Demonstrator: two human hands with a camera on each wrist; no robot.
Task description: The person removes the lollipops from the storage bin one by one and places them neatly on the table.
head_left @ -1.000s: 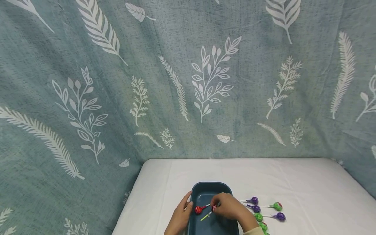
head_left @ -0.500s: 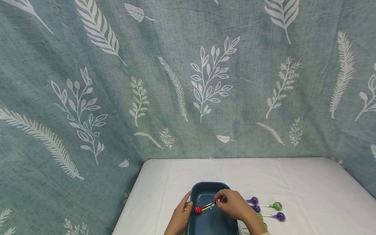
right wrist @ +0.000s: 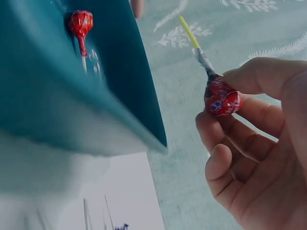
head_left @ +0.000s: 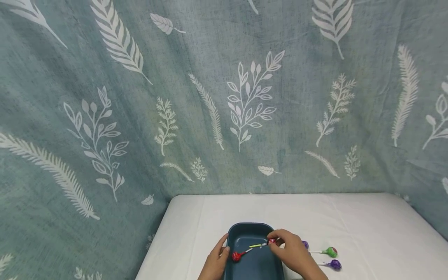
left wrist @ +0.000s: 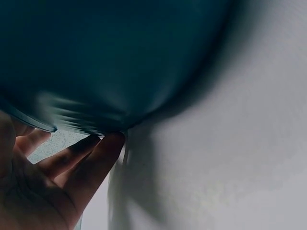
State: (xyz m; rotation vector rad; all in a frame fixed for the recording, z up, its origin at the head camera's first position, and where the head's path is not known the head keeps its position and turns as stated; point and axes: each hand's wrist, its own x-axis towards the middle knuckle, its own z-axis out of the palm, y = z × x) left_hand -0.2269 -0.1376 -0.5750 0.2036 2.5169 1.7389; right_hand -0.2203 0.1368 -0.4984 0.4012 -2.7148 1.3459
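Note:
A dark blue tray (head_left: 257,266) stands on the white table. My left hand (head_left: 215,261) rests against its left side, fingers fairly straight; in the left wrist view the fingertips (left wrist: 115,139) touch the outside of the tray. Over the tray's right rim, my right hand (head_left: 289,249) pinches a red-wrapped lollipop (right wrist: 223,99) by its head between thumb and fingers. Its yellow-green stick (right wrist: 188,31) points away from the hand, leftward in the head view. Another red lollipop (head_left: 236,256) lies inside the tray with a pale stick.
Right of the tray lie a green lollipop (head_left: 331,252) and a purple lollipop (head_left: 335,265), with more purple partly hidden behind my right hand. The white table (head_left: 196,229) reaches back to a blue-green leaf-patterned curtain (head_left: 210,116).
My right hand has moved right, from over the tray's middle to its right rim, carrying the lollipop. The left hand keeps its place at the tray. The head view has tilted slightly.

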